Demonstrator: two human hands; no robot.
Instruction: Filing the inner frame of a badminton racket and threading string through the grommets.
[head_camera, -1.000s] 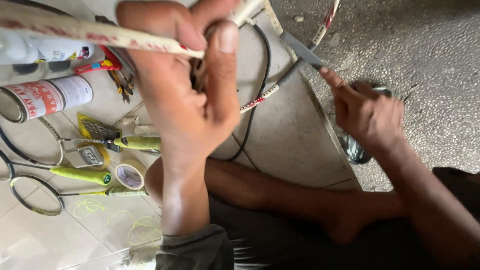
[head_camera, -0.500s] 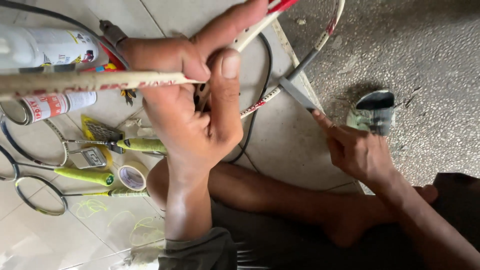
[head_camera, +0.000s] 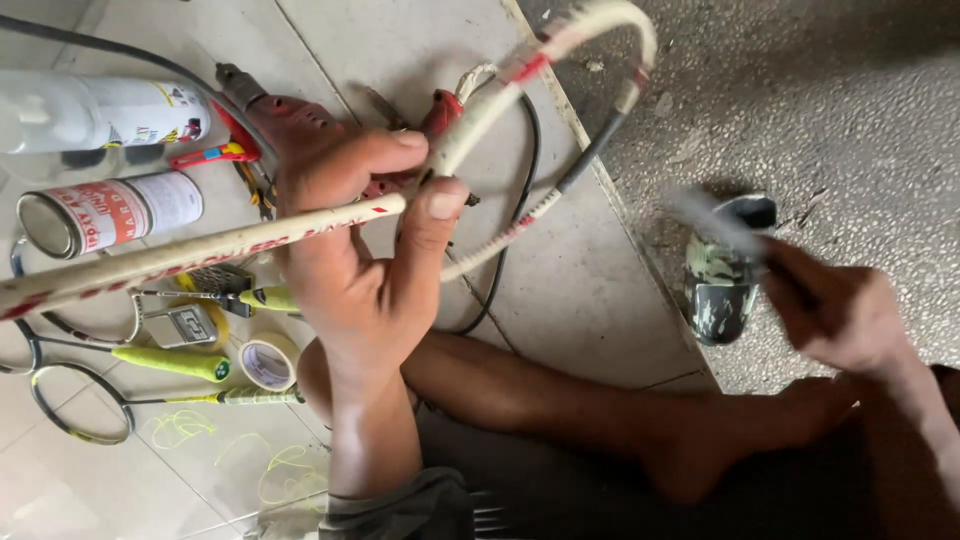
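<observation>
Right now the badminton racket frame (head_camera: 560, 40), white with red marks and unstrung, sits centre scene, raised above the floor tiles (head_camera: 420, 50). Left hand (head_camera: 360, 240) is clenched around it where shaft meets head, thumb pressed on top. It looks light and stiff, likely brittle at the thin hoop, so that junction seems the safest hold. Right hand (head_camera: 830, 310), at the right, grasps a blurred blade-like tool (head_camera: 715, 225) above a camouflage sandal (head_camera: 725, 275). Farther left lie spray cans (head_camera: 110, 210), a tape roll (head_camera: 265, 362) and a red drill (head_camera: 290, 110).
</observation>
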